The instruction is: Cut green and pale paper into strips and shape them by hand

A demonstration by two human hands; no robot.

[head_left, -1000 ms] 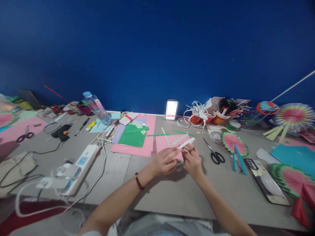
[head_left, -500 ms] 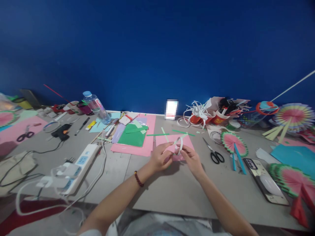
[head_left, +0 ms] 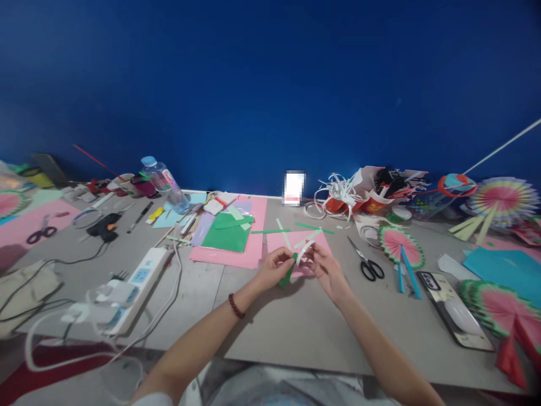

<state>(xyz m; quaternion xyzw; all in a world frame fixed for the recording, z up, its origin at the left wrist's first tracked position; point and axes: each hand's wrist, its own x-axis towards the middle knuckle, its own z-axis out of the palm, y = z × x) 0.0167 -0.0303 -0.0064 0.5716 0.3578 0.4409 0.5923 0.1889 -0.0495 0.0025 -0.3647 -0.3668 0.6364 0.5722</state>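
Observation:
Over a pink paper sheet (head_left: 276,239), my two hands meet at a thin white ring (head_left: 306,252). My left hand (head_left: 274,269) pinches a green paper strip (head_left: 287,276) against the ring's left side, and the strip's lower end hangs below the fingers. On the other side, my right hand (head_left: 328,272) has its fingertips closed on the ring, which is tilted. Part of the ring is hidden behind the fingers. Narrow green strips (head_left: 283,232) lie on and behind the pink sheet. To the right of my right hand are black-handled scissors (head_left: 367,262).
Left are a power strip (head_left: 141,287) with cables, a glue gun (head_left: 105,226) and a tilted water bottle (head_left: 167,183). A green sheet (head_left: 228,234) lies on pink paper. Right are a phone (head_left: 439,299) with a mouse (head_left: 462,316), paper fans (head_left: 399,248) and cups of white strips (head_left: 340,192).
The ring has turned and tilted lower between my hands. The green strip now shows clearly at my left fingers. My right fingers have shifted around the ring.

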